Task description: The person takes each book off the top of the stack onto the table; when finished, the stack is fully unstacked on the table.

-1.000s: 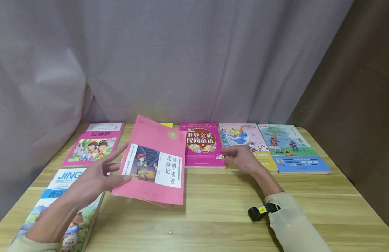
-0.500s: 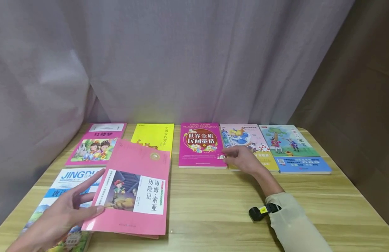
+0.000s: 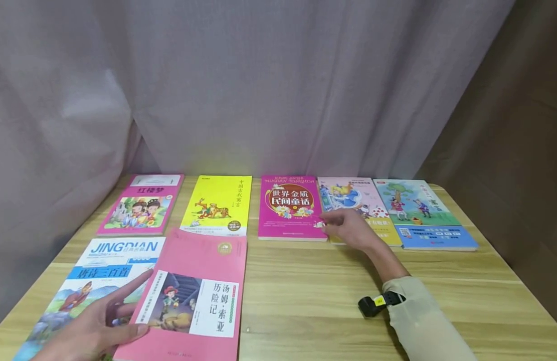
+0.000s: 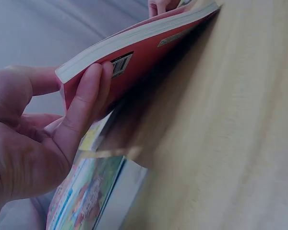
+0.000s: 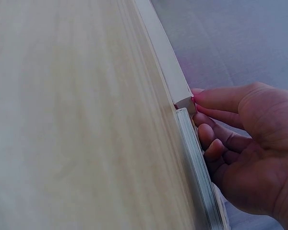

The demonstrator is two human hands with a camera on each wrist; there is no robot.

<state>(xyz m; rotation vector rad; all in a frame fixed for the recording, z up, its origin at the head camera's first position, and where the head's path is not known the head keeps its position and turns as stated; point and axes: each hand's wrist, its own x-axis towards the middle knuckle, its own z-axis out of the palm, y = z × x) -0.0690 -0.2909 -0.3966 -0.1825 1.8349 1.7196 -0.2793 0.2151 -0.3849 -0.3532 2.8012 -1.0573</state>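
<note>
A pink paperback book (image 3: 201,260) is in my left hand (image 3: 95,321) at the front left of the head view. The thumb lies on its cover and fingers reach under its left edge. In the left wrist view, the book (image 4: 144,52) is tilted, with its near side raised off the table. My right hand (image 3: 350,228) pinches the lower right corner of a magenta book (image 3: 289,200) that lies flat in the back row. In the right wrist view, curled fingers of the right hand (image 5: 259,143) meet that corner, just beyond another book's page edge.
A yellow book (image 3: 219,203) and a pink illustrated book (image 3: 140,205) lie at the back left. A blue and white book (image 3: 102,265) is left of the held one. Farther right lie a pink-yellow book (image 3: 350,193) and a green-blue book (image 3: 422,210). Grey curtain (image 3: 278,85) hangs behind.
My left hand has carried the pink paperback down and toward the front left, uncovering the yellow book. The right hand stays at the magenta book's corner.
</note>
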